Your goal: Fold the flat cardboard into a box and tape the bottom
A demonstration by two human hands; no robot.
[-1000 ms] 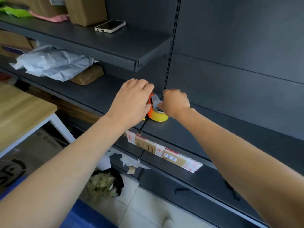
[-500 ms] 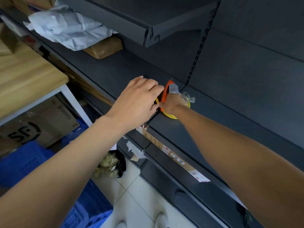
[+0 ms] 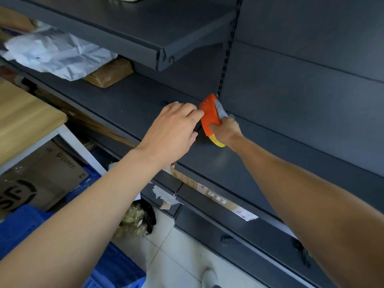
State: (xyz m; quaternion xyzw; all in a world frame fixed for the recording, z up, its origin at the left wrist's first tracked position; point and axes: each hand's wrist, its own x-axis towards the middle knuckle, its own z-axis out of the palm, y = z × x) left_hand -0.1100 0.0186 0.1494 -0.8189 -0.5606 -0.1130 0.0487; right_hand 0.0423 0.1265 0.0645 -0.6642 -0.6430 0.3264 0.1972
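Observation:
An orange tape dispenser (image 3: pixel 210 114) with a yellow roll (image 3: pixel 218 142) is tipped up over the dark metal shelf (image 3: pixel 135 104). My right hand (image 3: pixel 225 130) grips it from the right side, thumb on the orange face. My left hand (image 3: pixel 173 126) reaches in from the left, fingertips touching the dispenser's orange edge, fingers bent. A flat cardboard piece with labels (image 3: pixel 218 199) sticks out from the lower shelf edge below my arms.
An upper shelf (image 3: pixel 128 36) overhangs at the left. A crumpled white bag (image 3: pixel 56 55) and a brown parcel (image 3: pixel 110 73) lie on the shelf. A wooden table (image 3: pixel 22 119), cardboard boxes (image 3: pixel 47 173) and a blue crate (image 3: pixel 112 271) are at lower left.
The dispenser has been tilted up off the shelf so its orange face shows. The view has shifted downward and both hands have stayed at the dispenser.

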